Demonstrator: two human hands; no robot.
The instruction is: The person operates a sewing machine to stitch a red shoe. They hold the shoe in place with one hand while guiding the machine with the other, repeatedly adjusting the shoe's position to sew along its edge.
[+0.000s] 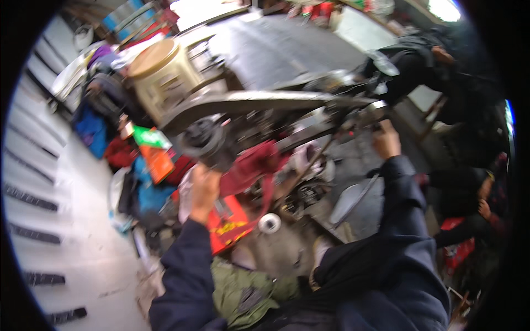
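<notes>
A long, curved metal arm of a machine (259,100) stretches across the middle in front of me. My left hand (205,190) is closed below a dark grey rounded part (205,138) near the machine's left end. Blur hides what its fingers grip. At the machine's right end, my right hand (387,141) is closed next to a short, shiny metal cylinder (376,111). What lies within those fingers is too smeared to name. Dark red cloth (251,168) hangs beneath the arm, to the right of my left hand.
A cream bucket with a tan lid (154,58) stands behind at left, beside piled bags and cloth. Below are an orange-red packet (227,220) and a white roll (269,223). Other people in dark clothes (411,63) are at the right. A pale slotted panel (66,209) borders the left.
</notes>
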